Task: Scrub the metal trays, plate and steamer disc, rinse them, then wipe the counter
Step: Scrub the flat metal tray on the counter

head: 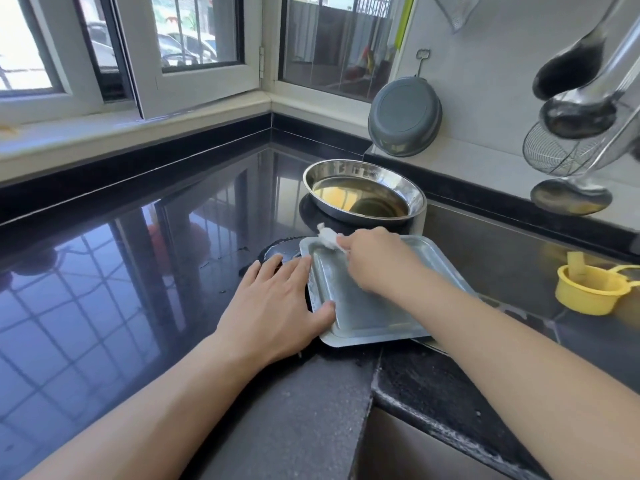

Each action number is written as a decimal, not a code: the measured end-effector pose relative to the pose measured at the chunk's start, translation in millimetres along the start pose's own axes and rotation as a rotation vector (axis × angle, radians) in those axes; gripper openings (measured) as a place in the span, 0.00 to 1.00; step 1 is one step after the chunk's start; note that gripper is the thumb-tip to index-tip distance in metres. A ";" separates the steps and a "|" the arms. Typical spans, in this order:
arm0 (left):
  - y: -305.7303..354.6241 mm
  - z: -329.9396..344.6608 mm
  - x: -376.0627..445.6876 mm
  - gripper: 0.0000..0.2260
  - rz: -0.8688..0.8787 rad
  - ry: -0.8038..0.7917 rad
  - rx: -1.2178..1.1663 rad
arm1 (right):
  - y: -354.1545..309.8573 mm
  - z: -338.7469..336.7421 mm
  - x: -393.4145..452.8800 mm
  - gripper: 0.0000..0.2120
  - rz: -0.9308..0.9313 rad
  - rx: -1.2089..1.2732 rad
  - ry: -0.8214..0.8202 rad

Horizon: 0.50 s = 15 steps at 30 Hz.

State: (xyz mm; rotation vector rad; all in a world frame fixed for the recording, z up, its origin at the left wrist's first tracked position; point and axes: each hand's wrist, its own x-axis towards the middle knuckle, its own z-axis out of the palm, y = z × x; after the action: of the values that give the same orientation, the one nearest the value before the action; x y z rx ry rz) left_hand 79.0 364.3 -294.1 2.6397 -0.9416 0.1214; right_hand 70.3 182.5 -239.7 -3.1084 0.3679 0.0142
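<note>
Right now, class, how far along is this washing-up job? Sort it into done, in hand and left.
Done: nothing visibly finished. In hand: the right hand scrubs the rectangular tray with a white scrubber while the left hand steadies its edge. Left: the round metal plate, the disc partly under the tray, rinsing, and wiping the wet black counter.

Counter (138, 237): showing glossy black, carrying a reflected window-grid pattern. Tray (363, 306): showing dull silver-grey. Scrubbing pad (327, 237): showing white. Round dish (363, 192): gleaming silver with yellowish reflections. Hanging basin (405, 116): showing slate grey. Cup (588, 289): showing yellow.
</note>
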 end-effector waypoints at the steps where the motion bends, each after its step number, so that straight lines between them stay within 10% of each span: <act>1: 0.5 -0.5 -0.3 0.37 -0.001 -0.001 0.003 | 8.1 -2.8 1.7 0.22 0.078 -0.012 0.013; 9: 2.8 -3.1 -1.3 0.34 -0.008 -0.002 0.006 | -4.2 -3.8 -2.5 0.23 0.004 0.076 -0.075; 15: 1.8 -3.4 -0.6 0.37 -0.004 -0.018 -0.004 | 73.4 -23.2 -23.4 0.19 0.395 -0.053 -0.010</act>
State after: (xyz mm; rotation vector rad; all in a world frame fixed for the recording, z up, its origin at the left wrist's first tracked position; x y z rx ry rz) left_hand 77.5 364.5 -290.4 2.6428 -0.9414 0.0950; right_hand 30.6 116.3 -217.0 -3.0256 0.9872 0.0431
